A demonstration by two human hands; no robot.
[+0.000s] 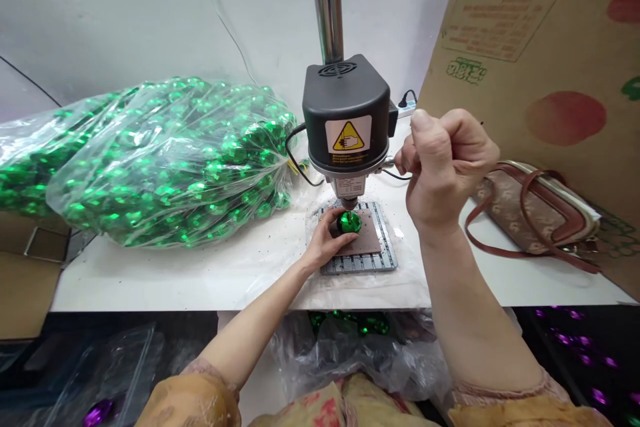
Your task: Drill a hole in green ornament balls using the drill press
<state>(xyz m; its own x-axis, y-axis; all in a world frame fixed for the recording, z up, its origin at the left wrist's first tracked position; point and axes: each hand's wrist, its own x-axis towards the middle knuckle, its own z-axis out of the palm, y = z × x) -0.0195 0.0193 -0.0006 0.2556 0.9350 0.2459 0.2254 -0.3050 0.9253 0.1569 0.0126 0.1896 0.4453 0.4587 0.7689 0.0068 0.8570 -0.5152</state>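
Note:
My left hand (323,241) presses a shiny green faceted bead (349,222) down on a brown pad (367,239), directly under the chuck of a small bench drill press (345,113). The pad lies on a slotted metal base plate (357,264). My fingers wrap the bead's left side, and the drill tip sits at its top. My right hand (445,167) is raised in a fist to the right of the drill head, closed around the thin metal feed lever (389,163). Most of that lever is hidden inside my fingers.
A large clear plastic bag of green beads (170,167) lies left of the drill on the white table (200,280). A brown handbag (530,213) sits to the right, before a printed cardboard sheet (550,47). Another plastic bag (350,353) lies below the table edge.

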